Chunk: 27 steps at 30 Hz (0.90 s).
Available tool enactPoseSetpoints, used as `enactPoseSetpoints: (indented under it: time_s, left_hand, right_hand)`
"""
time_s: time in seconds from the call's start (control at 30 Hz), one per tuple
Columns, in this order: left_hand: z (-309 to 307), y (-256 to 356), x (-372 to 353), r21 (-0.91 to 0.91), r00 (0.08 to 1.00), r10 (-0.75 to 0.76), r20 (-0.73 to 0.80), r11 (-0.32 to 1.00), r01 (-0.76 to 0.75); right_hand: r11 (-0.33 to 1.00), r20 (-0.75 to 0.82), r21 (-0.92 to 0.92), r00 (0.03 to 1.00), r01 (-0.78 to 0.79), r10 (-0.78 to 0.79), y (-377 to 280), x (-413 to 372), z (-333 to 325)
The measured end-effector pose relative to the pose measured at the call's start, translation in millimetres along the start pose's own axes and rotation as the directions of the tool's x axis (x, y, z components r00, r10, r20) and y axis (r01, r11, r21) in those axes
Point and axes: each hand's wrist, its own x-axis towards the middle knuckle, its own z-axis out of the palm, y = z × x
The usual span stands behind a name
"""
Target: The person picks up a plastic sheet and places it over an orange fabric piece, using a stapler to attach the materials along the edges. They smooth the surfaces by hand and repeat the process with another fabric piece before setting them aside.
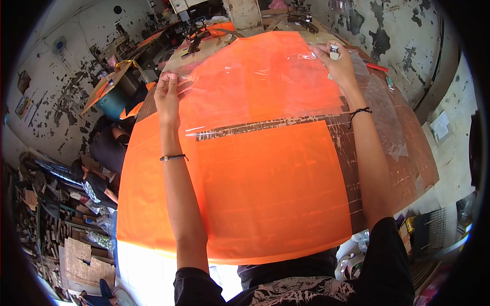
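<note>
A clear plastic sheet (301, 104) is stretched between my two hands over bright orange fabric (270, 188). My left hand (167, 97) pinches the sheet's left corner between thumb and fingers. At the far right corner, my right hand (338, 64) grips the sheet, with a small white-and-metal item (334, 50) also in its fingers; its kind I cannot tell. The fabric lies flat over the worn brown tabletop (418, 168) and hangs over the near edge. A rectangular opening in it bares a strip of brown surface below the sheet.
Another piece of clear plastic (390, 122) lies right of my right hand, near a red object (376, 67). Sewing machines (301, 15) stand at the back. Two people (97, 186) are low down on the left, near piled scraps (46, 214). A peeling wall borders the right.
</note>
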Motion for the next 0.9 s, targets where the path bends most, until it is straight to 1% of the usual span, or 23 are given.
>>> enactPoseSetpoints:
  time_s: [0.03,0.13,0.23,0.27,0.33,0.47,0.57,0.63,0.73,0.83,0.9]
  left_hand:
    - [-1,0,1,-0.002,1.0,0.005,-0.001,1.0,-0.005]
    - [-4,-1,0,0.041,0.999,-0.023,-0.036,0.999,0.025]
    - [-4,-1,2,0.109,0.998,-0.02,-0.063,0.994,0.027]
    - [-2,-1,2,0.102,0.998,0.004,-0.068,0.995,0.003]
    - [-2,-2,2,0.122,0.997,0.006,-0.071,0.992,0.003]
    - [1,-1,0,0.136,0.996,0.012,-0.086,0.991,-0.001]
    - [-5,-8,5,0.128,0.996,-0.057,-0.066,0.99,0.065]
    - [-7,-7,3,0.099,0.997,-0.067,-0.045,0.993,0.071]
    - [-4,-3,3,0.06,0.998,-0.052,-0.042,0.997,0.055]
    - [-6,-4,1,0.026,0.999,-0.037,-0.027,0.999,0.037]
    - [-6,-3,2,-0.011,1.0,-0.008,-0.003,1.0,0.008]
  right_hand:
    - [1.0,0.002,0.011,1.0,0.0,0.0,-3,-1,0]
    - [0.999,-0.01,-0.044,1.0,0.004,-0.005,0,-1,0]
    - [0.997,-0.028,-0.048,0.998,-0.059,0.057,1,-1,0]
    - [0.996,-0.042,-0.059,0.997,-0.061,0.059,0,-1,0]
    - [0.994,-0.07,-0.084,0.995,-0.071,0.065,-6,-4,2]
    - [0.99,-0.081,-0.08,0.991,-0.113,0.107,5,3,-3]
    - [0.989,-0.076,-0.075,0.989,-0.13,0.124,-1,0,-4]
    - [0.991,-0.062,-0.05,0.99,-0.126,0.123,-8,-3,-4]
    - [0.984,-0.088,-0.015,0.981,-0.175,0.173,-11,-3,-1]
    - [0.986,-0.045,0.01,0.985,-0.166,0.166,-7,-2,-3]
    - [0.984,-0.058,-0.007,0.982,-0.178,0.177,-4,-5,-2]
